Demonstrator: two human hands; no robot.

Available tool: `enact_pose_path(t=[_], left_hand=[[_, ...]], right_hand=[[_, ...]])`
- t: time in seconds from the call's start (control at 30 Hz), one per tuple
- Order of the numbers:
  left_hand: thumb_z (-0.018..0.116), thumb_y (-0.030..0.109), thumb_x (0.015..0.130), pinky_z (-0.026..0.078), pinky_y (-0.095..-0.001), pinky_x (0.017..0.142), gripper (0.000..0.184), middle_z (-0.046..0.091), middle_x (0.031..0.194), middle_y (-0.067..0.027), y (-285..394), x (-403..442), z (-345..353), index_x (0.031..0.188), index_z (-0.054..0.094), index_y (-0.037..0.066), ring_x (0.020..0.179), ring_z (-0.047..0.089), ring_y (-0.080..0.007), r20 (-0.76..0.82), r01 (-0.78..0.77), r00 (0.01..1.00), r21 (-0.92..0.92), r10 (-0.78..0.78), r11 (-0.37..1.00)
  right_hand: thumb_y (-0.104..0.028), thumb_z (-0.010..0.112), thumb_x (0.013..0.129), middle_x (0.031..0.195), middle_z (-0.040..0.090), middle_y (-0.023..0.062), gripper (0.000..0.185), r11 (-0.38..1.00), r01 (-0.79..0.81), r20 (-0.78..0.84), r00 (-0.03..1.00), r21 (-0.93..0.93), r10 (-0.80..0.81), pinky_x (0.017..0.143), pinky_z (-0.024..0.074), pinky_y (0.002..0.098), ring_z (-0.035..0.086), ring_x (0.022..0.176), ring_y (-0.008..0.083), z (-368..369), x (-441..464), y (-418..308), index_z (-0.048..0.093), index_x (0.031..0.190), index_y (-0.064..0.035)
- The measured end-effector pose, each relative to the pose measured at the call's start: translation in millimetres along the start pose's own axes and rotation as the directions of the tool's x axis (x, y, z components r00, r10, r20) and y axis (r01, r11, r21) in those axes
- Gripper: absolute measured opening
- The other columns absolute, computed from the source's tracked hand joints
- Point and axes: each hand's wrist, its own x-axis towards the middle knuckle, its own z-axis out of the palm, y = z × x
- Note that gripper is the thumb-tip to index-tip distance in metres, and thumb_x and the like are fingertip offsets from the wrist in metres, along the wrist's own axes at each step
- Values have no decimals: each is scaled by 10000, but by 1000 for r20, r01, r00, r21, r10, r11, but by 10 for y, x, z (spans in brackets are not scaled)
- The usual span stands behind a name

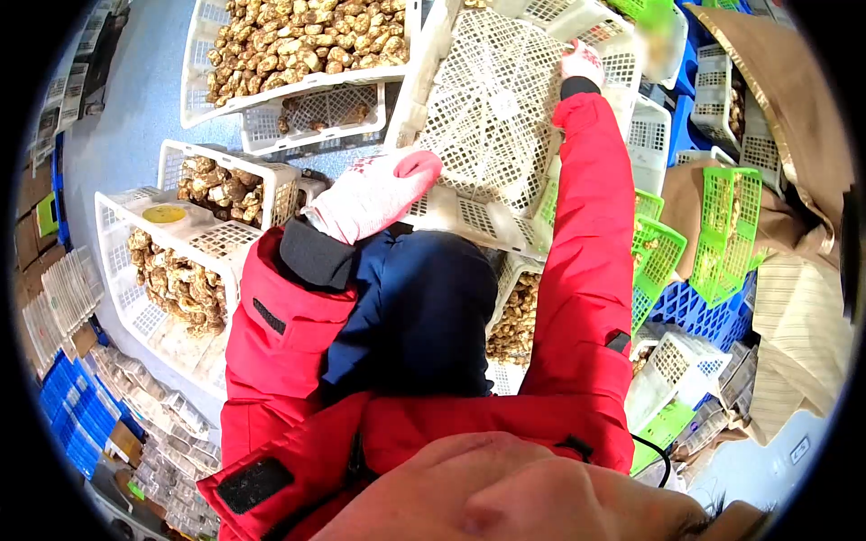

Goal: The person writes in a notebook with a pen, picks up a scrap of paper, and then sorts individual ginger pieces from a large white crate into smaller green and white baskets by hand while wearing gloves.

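Observation:
A large white mesh basket (487,108) with hardly anything in it lies in front of me at the top centre. My right hand (582,65), in a white and red glove, is at its upper right side, with the fingers bent over the lattice; what they grip is too small to make out. At the basket's lower left edge is my left hand (374,191), in a white glove with a pink palm side. Its fingers are pressed together near the rim, and anything inside them is hidden. Both arms wear red sleeves.
A white crate of brown knobbly produce (307,45) stands at the upper left, and another such crate (171,288) at the left. Green baskets (726,234) and a blue crate (704,311) are on the right. Brown cloth (794,90) hangs at the far right.

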Motion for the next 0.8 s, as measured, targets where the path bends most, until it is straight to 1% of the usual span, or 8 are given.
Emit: enact_pose_path(t=[0.17, 0.3, 0.37, 0.43, 0.47, 0.57, 0.7, 0.8], left_hand=[[476, 247, 878, 431, -300, 818, 296, 602, 978, -109, 42, 81, -11, 1085, 562, 54, 913, 571, -211, 56, -13, 998, 76, 8, 997], [479, 248, 873, 427, -293, 820, 304, 602, 966, -98, 131, 100, -56, 1093, 559, 54, 907, 568, -190, 80, 100, 992, 0, -100, 995], [476, 262, 878, 422, -285, 832, 322, 597, 981, -88, 2, 108, -8, 1100, 552, 42, 923, 558, -174, 50, -42, 998, 88, 38, 995], [471, 270, 882, 420, -284, 838, 332, 595, 993, -87, -38, 110, 15, 1104, 548, 34, 931, 555, -173, 28, -104, 994, 66, 102, 992], [468, 272, 888, 419, -284, 843, 339, 594, 1000, -87, 89, 115, -22, 1107, 542, 25, 934, 554, -178, 74, 48, 996, -31, -46, 998], [463, 278, 890, 421, -288, 836, 338, 593, 996, -93, -53, 110, 18, 1106, 543, 30, 928, 557, -180, 53, -175, 984, 99, 171, 979], [454, 293, 894, 424, -288, 816, 340, 589, 982, -108, 45, 112, -13, 1103, 544, 40, 906, 559, -177, 72, 64, 995, 1, -64, 998], [459, 301, 895, 424, -286, 816, 346, 595, 976, -103, -43, 90, 7, 1098, 547, 35, 900, 559, -177, 40, -53, 998, 61, 51, 997]], right_hand=[[-248, 611, 758, 991, 621, 77, 252, 953, 34, 30, 999, -302, -26, 770, 486, 379, 593, 922, 248, 35, 73, -11, 620, 1006, -201], [-237, 550, 804, 941, 646, 84, 202, 961, 95, 42, 995, -262, -87, 740, 503, 356, 619, 907, 239, -125, 38, -36, 664, 946, -149], [-325, 637, 762, 1003, 628, 80, 305, 998, 1, -86, 996, 59, 4, 768, 490, 357, 608, 904, 225, -30, -8, 0, 635, 1004, -139], [-299, 631, 795, 1014, 617, 97, 327, 646, -116, 92, 993, 755, 72, 799, 488, 366, 607, 884, 229, 82, -1, 33, 615, 1034, -76], [-265, 582, 853, 969, 616, 121, 339, -43, -148, 148, 989, 988, 17, 843, 479, 390, 601, 860, 249, 37, -160, -103, 578, 1068, -3], [-135, 556, 871, 1199, 475, 204, 412, -678, -364, 148, 923, 639, -356, 955, 403, 422, 480, 1107, 297, -277, -414, -352, 431, 1235, 11], [-113, 528, 882, 1309, 350, 225, 530, -718, -328, 25, 918, 614, -397, 1008, 342, 412, 392, 1190, 330, -675, -740, -804, 267, 1331, -8], [-98, 521, 881, 1255, 409, 229, 495, -594, -213, -33, 926, 775, -375, 974, 385, 391, 437, 1150, 331, -817, -881, -939, 301, 1314, 1]])
